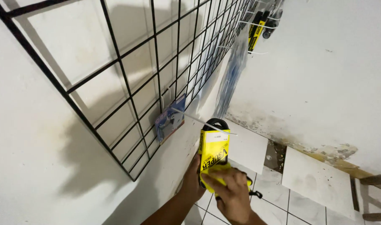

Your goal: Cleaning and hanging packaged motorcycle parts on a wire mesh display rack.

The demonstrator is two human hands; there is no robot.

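Both hands, left hand (pixel 193 181) and right hand (pixel 230 192), grip yellow-sleeved belt (pixel 214 151); keep loop level with white peg (pixel 203 121) at 12 o'clock, on black wire grid (pixel 128 87).

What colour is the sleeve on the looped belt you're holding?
Bright yellow with black print, on the sleeve around a black belt; head view.

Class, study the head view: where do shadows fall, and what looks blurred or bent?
Head view: the grid throws a dark shadow on the white wall; the packet in both hands is sharp, while the hanging blue items smear; the grid's bars splay with wide-angle distortion.
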